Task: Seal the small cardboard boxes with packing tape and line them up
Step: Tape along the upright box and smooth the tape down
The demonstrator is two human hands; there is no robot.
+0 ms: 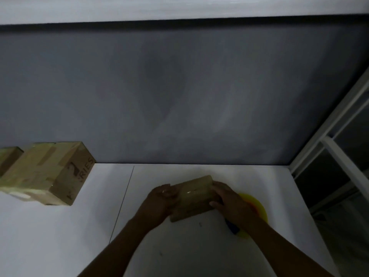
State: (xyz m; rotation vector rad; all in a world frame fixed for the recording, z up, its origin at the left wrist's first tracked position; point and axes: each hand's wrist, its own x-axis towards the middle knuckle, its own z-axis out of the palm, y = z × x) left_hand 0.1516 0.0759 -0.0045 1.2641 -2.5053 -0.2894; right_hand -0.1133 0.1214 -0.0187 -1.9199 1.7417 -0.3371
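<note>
A small cardboard box (192,198), glossy with tape on top, lies tilted on the white table (60,236) near its far edge. My left hand (160,198) grips the box's left end. My right hand (229,200) holds its right end, thumb on the top face. Under my right hand and forearm lies a yellow tape dispenser (257,208) with a dark blue part (232,228). At the left, taped cardboard boxes (50,172) stand side by side in a row, the leftmost one (8,158) cut off by the frame edge.
A grey wall (179,96) rises right behind the table. A window frame (335,152) runs along the right side past the table's right edge. A thin seam (123,200) splits the tabletop left of my hands.
</note>
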